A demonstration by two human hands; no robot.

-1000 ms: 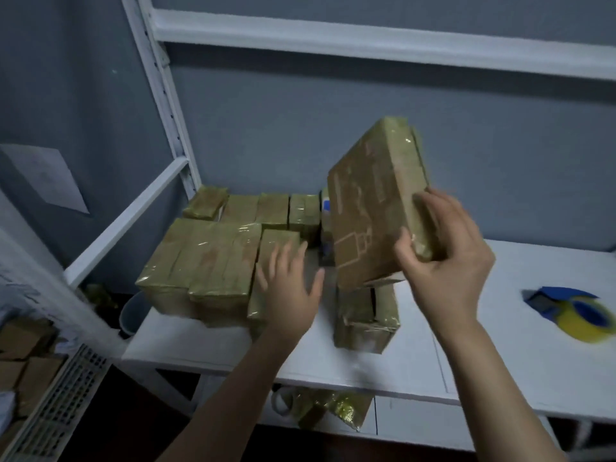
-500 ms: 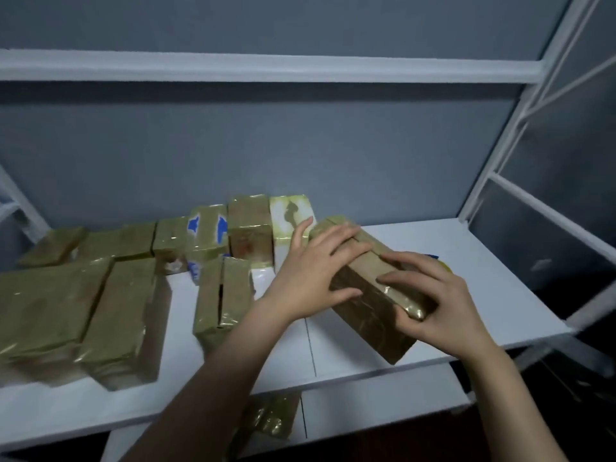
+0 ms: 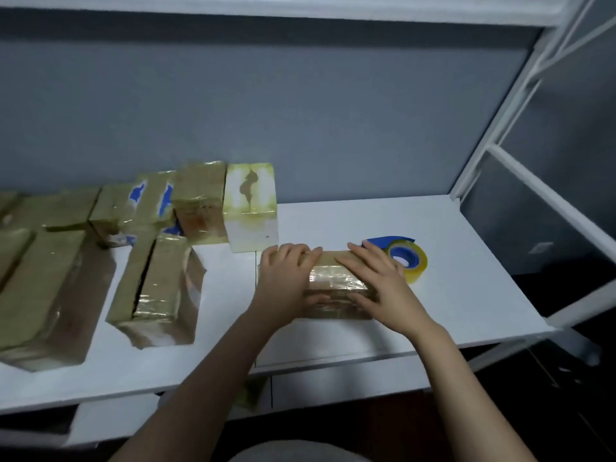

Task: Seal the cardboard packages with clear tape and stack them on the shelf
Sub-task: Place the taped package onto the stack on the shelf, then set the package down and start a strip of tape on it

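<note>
Glossy tape-wrapped brown cardboard package (image 3: 336,281) lying flat on white shelf board (image 3: 466,295).
Grip: left hand (image 3: 283,281) clasps one end; right hand (image 3: 376,281) presses flat on top. Judged stiff, light, slick; lift by opposite ends.

My only camera rides on my head, facing forward and down, close above the flat white shelf board (image 3: 466,311), grey wall (image 3: 333,111) behind.

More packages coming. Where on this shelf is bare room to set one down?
Bare patches: the shelf board right of the tape dispenser, and behind it to the wall. The left half is crowded with wrapped packages.
</note>
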